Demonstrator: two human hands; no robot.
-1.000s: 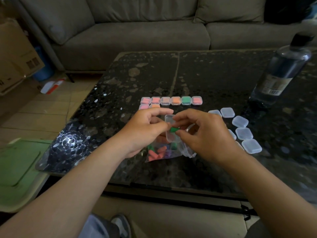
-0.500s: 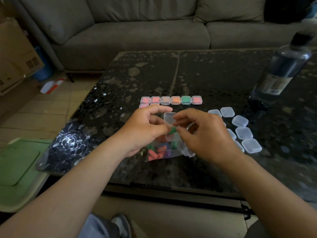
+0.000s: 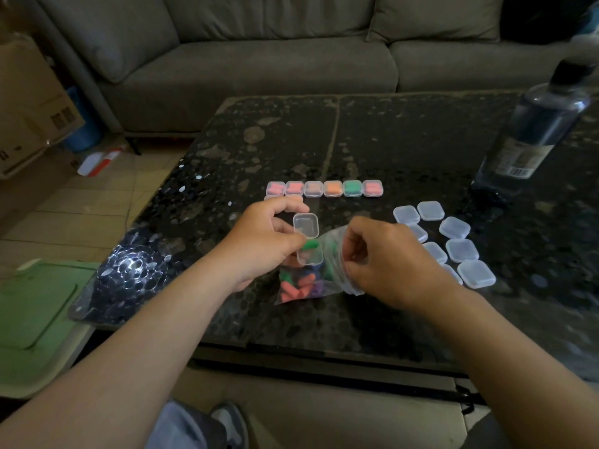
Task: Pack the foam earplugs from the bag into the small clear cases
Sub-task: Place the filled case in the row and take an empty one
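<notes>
Several filled cases (image 3: 332, 188) upper centre, empty cases (image 3: 460, 249) right. The left hand (image 3: 259, 246) grips open case (image 3: 310, 258) with green earplug (image 3: 309, 245); right hand (image 3: 389, 264) pinches part-full bag (image 3: 303, 291).

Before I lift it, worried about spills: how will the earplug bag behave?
Probably floppy: the clear bag crumples where the right hand pinches its mouth. Likely light, holding only foam earplugs. They might spill if tipped.

A home living room: grey sofa (image 3: 259, 59) behind a dark coffee table (image 3: 405, 140), tiled floor (image 3: 97, 202).
</notes>
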